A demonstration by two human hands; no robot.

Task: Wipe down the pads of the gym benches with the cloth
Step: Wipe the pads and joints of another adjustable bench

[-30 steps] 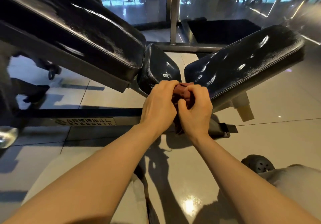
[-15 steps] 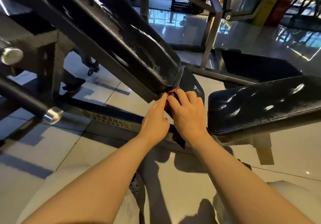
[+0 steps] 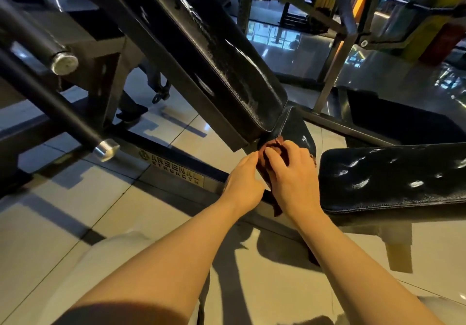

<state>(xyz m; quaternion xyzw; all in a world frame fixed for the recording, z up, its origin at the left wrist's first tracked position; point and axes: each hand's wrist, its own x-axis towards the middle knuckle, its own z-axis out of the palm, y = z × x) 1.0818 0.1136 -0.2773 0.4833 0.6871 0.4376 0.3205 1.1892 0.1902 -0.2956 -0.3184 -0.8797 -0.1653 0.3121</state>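
Note:
A dark red cloth [image 3: 273,146] lies bunched on the near corner of the small black seat pad [image 3: 296,129]. My right hand [image 3: 293,178] covers the cloth with curled fingers and grips it against the pad. My left hand [image 3: 243,181] sits beside it on the left, fingertips pinching the cloth's edge. A loose tail of cloth hangs below between my wrists. The long inclined back pad [image 3: 214,55] rises up and left from the seat. A second black bench pad [image 3: 393,176] lies flat to the right.
The black steel frame [image 3: 174,166] with a brand plate runs along the tiled floor under my hands. Two bars with silver end caps [image 3: 106,149] jut out at the left. A grey upright post [image 3: 335,65] and a dark floor mat [image 3: 403,123] stand behind.
My view has swung left and closer to the incline bench. Both hands with the cloth have moved from the gap between the benches onto the seat pad's near corner.

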